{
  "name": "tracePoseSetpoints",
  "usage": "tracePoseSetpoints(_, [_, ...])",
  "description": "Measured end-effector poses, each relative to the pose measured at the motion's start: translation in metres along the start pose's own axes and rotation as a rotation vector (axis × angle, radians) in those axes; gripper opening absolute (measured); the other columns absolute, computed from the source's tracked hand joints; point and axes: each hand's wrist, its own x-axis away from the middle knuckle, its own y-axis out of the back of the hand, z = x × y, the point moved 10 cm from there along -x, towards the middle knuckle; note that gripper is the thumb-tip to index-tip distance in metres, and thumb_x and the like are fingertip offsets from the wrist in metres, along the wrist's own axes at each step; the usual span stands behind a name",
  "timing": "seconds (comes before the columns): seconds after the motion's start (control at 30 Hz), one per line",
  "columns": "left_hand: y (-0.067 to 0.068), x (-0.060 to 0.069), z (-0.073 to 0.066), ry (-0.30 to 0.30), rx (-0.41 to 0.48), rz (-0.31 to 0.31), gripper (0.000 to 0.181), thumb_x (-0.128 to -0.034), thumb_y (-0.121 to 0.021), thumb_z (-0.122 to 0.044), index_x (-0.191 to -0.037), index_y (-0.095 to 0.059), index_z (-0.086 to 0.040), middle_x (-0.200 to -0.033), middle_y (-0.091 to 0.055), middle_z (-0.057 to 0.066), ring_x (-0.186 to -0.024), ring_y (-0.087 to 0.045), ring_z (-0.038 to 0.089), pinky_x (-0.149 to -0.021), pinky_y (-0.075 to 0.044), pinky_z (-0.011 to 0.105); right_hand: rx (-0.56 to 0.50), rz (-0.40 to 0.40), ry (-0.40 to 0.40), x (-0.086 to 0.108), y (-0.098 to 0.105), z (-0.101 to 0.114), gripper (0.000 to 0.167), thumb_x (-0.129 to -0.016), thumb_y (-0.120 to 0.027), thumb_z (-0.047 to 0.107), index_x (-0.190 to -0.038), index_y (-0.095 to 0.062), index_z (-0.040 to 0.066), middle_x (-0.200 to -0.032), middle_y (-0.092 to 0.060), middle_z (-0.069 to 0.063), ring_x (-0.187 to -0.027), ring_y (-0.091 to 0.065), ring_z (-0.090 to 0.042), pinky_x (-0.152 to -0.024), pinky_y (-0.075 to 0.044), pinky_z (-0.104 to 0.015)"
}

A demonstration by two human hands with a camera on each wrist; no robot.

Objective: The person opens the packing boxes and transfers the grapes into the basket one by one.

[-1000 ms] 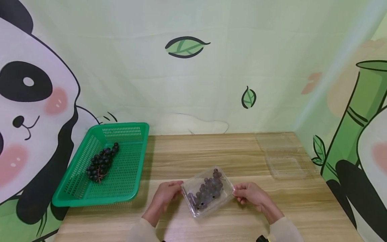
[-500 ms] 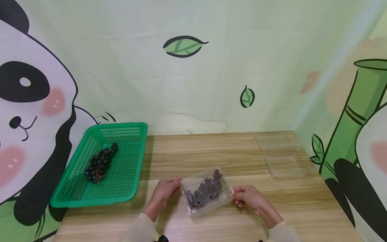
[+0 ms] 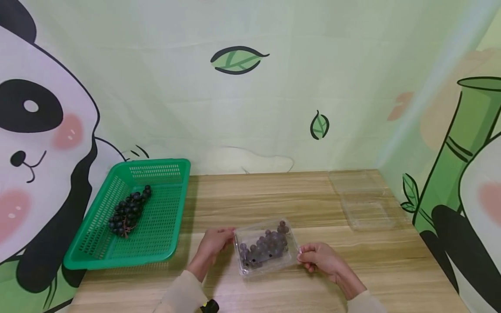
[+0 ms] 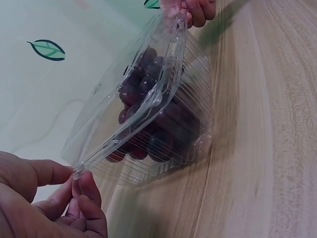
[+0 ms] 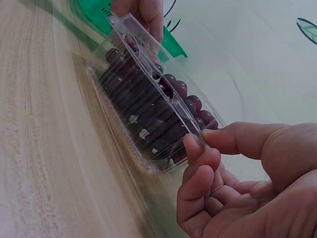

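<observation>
A clear plastic clamshell box with its lid down holds a bunch of dark purple grapes. It is low at the wooden table; whether its base touches the wood I cannot tell. My left hand pinches the rim at the box's left corner between thumb and fingers, plain in the left wrist view. On the opposite side my right hand pinches the rim's right corner. The right wrist view shows that thumb and curled fingers on the lip, and the ribbed wall of the box.
A green plastic basket stands on the left with another bunch of dark grapes in it. More clear plastic packaging lies at the back right of the wooden table. A panda-printed backdrop hangs behind.
The box has turned a little clockwise as seen from above. My right hand has come slightly nearer the front edge and my left hand has shifted slightly away from it, both still pinching the rim.
</observation>
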Motion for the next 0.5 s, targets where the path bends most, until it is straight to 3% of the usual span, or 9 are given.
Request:
tracePoseSetpoints(0.23, [-0.0008, -0.004, -0.0019, 0.005, 0.004, -0.01, 0.024, -0.0969, -0.064, -0.004, -0.117, -0.074, 0.005, -0.075, -0.068, 0.001, -0.063, -0.05, 0.009, -0.057, -0.04, 0.021, -0.026, 0.011, 0.002, 0.0017, -0.0036, -0.0025, 0.006, -0.094, -0.065, 0.001, -0.097, -0.065, -0.004, -0.081, -0.069, -0.004, -0.065, -0.053, -0.007, -0.057, -0.045, -0.017])
tracePoseSetpoints(0.5, [-0.0037, -0.0093, -0.0043, 0.021, 0.018, -0.006, 0.024, -0.1007, -0.062, -0.004, -0.119, -0.072, 0.007, -0.087, -0.073, 0.003, -0.073, -0.061, 0.009, -0.07, -0.05, 0.026, -0.031, 0.02, 0.003, 0.0029, -0.0076, -0.0029, 0.005, -0.095, -0.064, 0.002, -0.09, -0.064, 0.001, -0.08, -0.068, -0.004, -0.065, -0.051, -0.008, -0.056, -0.044, -0.017])
